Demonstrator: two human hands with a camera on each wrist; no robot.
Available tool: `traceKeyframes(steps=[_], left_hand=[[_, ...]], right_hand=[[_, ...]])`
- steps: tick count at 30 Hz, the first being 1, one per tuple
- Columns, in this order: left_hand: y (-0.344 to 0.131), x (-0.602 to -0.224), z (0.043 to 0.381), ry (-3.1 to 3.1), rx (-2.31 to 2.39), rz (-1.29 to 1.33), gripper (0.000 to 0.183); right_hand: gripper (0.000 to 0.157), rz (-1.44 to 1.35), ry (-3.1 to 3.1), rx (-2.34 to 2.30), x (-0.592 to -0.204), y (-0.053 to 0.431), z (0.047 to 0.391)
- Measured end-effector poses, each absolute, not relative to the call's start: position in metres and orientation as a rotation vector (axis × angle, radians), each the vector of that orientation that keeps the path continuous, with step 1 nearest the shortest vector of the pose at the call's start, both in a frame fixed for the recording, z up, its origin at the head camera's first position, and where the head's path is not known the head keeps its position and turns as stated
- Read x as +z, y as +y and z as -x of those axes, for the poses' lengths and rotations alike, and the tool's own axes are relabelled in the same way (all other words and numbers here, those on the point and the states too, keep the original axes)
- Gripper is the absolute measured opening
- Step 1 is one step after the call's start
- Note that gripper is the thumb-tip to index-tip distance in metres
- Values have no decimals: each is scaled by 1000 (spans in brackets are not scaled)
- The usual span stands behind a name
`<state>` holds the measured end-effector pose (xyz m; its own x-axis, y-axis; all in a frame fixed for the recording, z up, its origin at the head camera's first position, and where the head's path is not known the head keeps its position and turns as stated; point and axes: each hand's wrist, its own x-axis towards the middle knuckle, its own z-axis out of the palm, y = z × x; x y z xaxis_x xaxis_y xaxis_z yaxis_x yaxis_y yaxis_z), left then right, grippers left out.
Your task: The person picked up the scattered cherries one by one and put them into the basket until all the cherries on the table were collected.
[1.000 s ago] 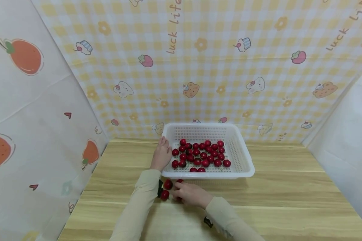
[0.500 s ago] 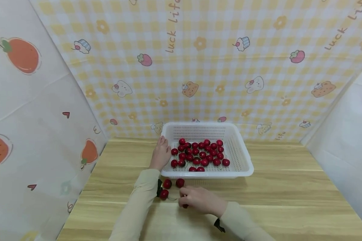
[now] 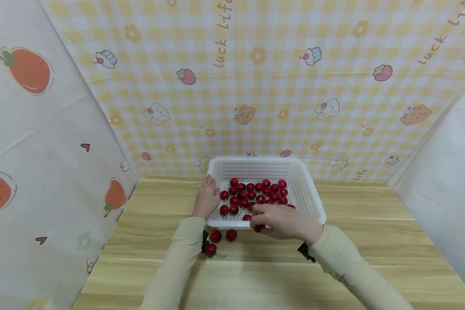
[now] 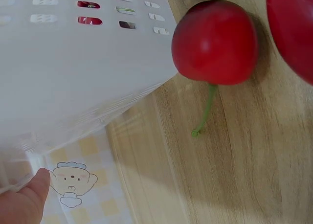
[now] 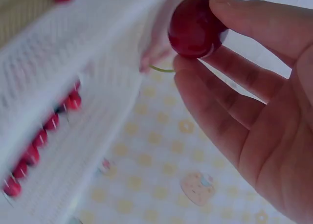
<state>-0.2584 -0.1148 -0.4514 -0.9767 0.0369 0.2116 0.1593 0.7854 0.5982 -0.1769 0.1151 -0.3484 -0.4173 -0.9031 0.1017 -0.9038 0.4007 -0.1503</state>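
Note:
My left hand (image 3: 206, 200) grips the left rim of a white perforated plastic basket (image 3: 314, 193). In the left wrist view one fingertip (image 4: 36, 187) shows just below that rim, outside the wall. Over the basket's front edge, my right hand (image 3: 283, 221) pinches a dark red cherry (image 5: 195, 26) between thumb and fingers, with a thin green stem beside it. Many red cherries (image 3: 260, 199) lie spread across the basket floor, some hidden by the right hand. Three more are on the table: one cherry (image 3: 215, 236) by the left wrist, another cherry (image 3: 231, 235) beside it and a stemmed cherry (image 3: 211, 250) nearer me.
The basket stands on a wood-grain table (image 3: 356, 267), close to a yellow checked cloth (image 3: 279, 86) at the back. White printed sheeting (image 3: 62, 129) hangs along the left side, and plain white sheeting (image 3: 449, 172) along the right.
My right hand has picked up a cherry from the table and carried it up and right to the basket's front rim. The left hand stays on the basket.

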Motion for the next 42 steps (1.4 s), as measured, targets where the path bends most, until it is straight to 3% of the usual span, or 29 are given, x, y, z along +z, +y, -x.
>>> traceKeyframes(steps=[8, 19, 33, 42], left_hand=[[-116, -454, 260, -2787, -959, 148, 44], [-115, -456, 260, -2792, -960, 153, 44], [-114, -457, 261, -2772, -953, 163, 43], [-116, -457, 262, -2778, -940, 154, 43]], right_hand=[[17, -1611, -2863, 219, -322, 117, 232], [16, -1443, -3261, -37, -340, 96, 291], [23, -1130, -3492, -404, -361, 95, 299], [25, -956, -3649, -171, -367, 100, 294]])
